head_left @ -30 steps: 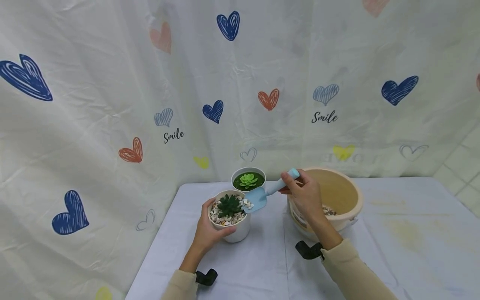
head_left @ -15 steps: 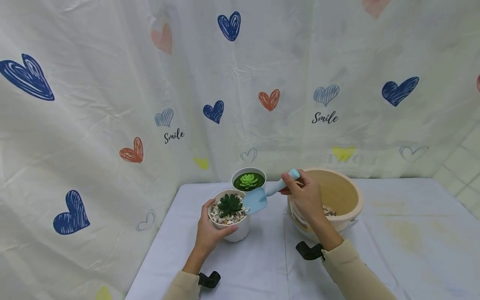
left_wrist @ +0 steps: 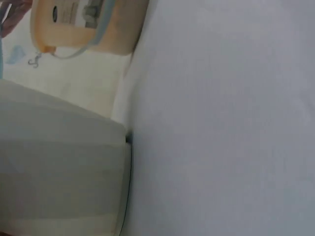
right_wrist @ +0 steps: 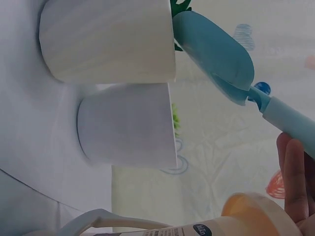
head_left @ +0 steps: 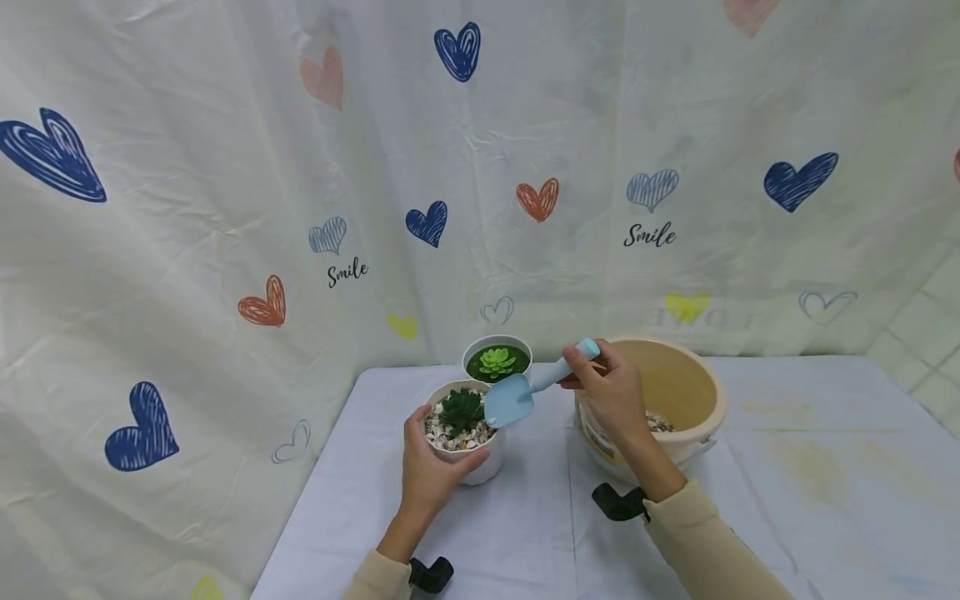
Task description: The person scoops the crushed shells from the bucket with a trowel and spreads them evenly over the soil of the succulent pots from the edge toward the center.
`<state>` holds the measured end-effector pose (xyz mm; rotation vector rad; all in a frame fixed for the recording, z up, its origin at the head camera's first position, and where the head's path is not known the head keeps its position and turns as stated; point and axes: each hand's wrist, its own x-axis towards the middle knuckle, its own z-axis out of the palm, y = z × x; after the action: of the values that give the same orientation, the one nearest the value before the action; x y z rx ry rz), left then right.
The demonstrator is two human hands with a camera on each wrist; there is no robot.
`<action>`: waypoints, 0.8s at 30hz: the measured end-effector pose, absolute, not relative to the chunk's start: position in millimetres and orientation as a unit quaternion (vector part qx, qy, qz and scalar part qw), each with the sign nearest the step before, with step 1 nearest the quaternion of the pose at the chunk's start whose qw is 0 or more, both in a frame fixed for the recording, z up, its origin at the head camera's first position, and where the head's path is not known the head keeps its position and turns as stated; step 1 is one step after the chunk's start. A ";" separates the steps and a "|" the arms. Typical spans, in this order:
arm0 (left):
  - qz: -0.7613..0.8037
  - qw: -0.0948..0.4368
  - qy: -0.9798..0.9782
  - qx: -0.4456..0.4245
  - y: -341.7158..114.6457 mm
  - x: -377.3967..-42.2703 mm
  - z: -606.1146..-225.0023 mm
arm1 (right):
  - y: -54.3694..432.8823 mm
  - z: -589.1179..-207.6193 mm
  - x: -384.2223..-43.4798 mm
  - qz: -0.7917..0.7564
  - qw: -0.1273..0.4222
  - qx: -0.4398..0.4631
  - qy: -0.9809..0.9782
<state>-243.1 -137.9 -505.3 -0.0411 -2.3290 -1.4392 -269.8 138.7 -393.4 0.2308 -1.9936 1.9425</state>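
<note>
My left hand [head_left: 429, 467] grips the near white flower pot [head_left: 486, 468], with the thumb across its front and the fingers at its left side. Small pale stones surround a dark green succulent [head_left: 461, 410] in this pot. My right hand [head_left: 617, 393] holds a light blue trowel [head_left: 512, 400] by its handle. The trowel's blade tilts down over the pot's right rim, and no stones show on it. In the right wrist view the blade [right_wrist: 216, 51] lies against the pot's mouth, close to the leaves.
Behind the near pot stands a second white pot [head_left: 498, 339] with a light green succulent. A cream bucket [head_left: 708, 417] with some stones at its bottom is on the right, below and behind my right hand. A white cloth [head_left: 817, 517] covers the table.
The stones on the trowel's blade have slid off into the pot. My left hand and the near pot have shifted slightly right. The right hand has hardly moved.
</note>
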 end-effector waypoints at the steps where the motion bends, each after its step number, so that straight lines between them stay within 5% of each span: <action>1: -0.512 0.198 -0.836 -0.021 -140.8 -244.9 -506.2 | 138.7 -393.7 -269.8 0.685 0.174 0.083 -0.703; 13: -0.593 0.074 -0.793 -0.119 -172.0 -262.2 -507.9 | 138.6 -395.2 -270.1 0.691 0.180 0.086 -0.694; 24: -0.590 0.104 -0.792 -0.115 -168.7 -259.3 -507.4 | 139.3 -394.2 -268.9 0.691 0.172 0.094 -0.696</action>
<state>-259.3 -168.7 -507.4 -0.3405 -2.3363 -1.7394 -268.9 139.3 -394.2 0.2679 -1.9750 1.9596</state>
